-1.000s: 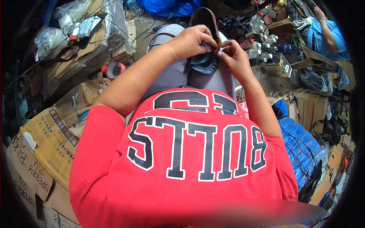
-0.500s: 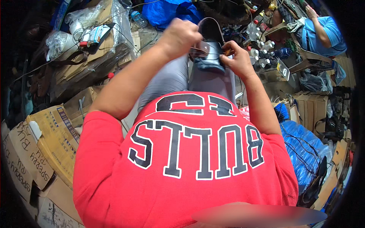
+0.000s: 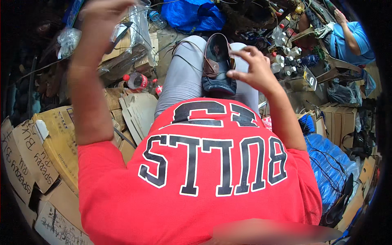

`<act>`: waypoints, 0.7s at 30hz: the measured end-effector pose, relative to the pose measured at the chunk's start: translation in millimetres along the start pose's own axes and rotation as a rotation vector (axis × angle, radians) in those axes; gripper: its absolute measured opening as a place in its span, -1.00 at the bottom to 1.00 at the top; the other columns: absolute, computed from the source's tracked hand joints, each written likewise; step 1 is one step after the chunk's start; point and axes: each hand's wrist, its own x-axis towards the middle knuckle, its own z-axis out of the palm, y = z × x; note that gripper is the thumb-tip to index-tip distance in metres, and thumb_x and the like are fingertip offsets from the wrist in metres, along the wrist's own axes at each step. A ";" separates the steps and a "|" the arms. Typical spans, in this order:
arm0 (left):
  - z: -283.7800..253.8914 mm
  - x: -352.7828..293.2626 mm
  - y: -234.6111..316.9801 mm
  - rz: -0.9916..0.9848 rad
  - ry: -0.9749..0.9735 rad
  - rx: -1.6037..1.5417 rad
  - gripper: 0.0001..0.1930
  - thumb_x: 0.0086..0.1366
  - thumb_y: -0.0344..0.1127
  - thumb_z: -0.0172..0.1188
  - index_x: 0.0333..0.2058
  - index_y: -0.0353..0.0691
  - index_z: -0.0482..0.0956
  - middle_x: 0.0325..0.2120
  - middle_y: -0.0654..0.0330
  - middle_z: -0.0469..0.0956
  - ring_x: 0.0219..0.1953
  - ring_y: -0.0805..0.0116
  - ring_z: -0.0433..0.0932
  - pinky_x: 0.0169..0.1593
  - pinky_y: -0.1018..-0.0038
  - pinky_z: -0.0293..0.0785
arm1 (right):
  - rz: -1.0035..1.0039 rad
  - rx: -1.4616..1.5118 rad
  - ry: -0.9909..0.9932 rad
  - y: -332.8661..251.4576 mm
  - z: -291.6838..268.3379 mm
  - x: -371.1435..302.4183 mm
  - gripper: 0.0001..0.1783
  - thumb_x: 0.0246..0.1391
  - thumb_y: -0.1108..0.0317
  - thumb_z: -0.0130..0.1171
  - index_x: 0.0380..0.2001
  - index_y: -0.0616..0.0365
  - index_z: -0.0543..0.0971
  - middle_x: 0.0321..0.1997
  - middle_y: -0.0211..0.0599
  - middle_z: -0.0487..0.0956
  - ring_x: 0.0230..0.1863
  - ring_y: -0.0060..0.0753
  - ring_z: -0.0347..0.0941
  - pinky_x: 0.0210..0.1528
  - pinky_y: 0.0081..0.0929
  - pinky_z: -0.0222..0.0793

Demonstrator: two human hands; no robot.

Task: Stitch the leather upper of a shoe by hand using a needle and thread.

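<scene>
A dark moccasin-style shoe (image 3: 216,73) lies on my lap between my grey-trousered thighs, its opening facing up and its toe toward me. A brown leather flap with eyelets (image 3: 211,67) shows on its left side. My right hand (image 3: 255,69) is at the shoe's right edge, thumb and fingers apart, gripping nothing visible. Far from the shoe, my left hand (image 3: 108,7) is raised at the upper left, smeared by motion and partly cut off by the picture's edge. Whether it holds anything cannot be made out. A thin dark cord (image 3: 190,44) curves over my left knee.
Flattened cardboard (image 3: 136,112) and boxes (image 3: 57,139) lie on the left beside a red-capped bottle (image 3: 138,81). Several white bottles (image 3: 281,61) stand at right, near a person in a blue shirt (image 3: 349,43). Blue plastic sheeting (image 3: 194,14) is ahead; a blue bundle (image 3: 330,163) sits right.
My left hand has swung from the shoe up and to the left. My right hand's fingers have spread from their closed hold on the shoe's edge. The shoe's interior shows more fully.
</scene>
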 end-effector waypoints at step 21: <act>102.7 -36.6 63.2 -0.155 -1.145 -0.524 -0.78 0.18 -0.23 0.19 -0.38 -0.29 0.47 -0.54 0.10 0.45 -0.43 0.31 0.42 -0.31 0.39 0.32 | 0.302 0.775 0.148 17.0 -104.9 3.0 -0.74 0.09 0.48 0.05 -0.13 0.27 0.55 -0.29 -0.29 0.58 -0.29 -0.57 0.46 -0.18 -0.61 0.37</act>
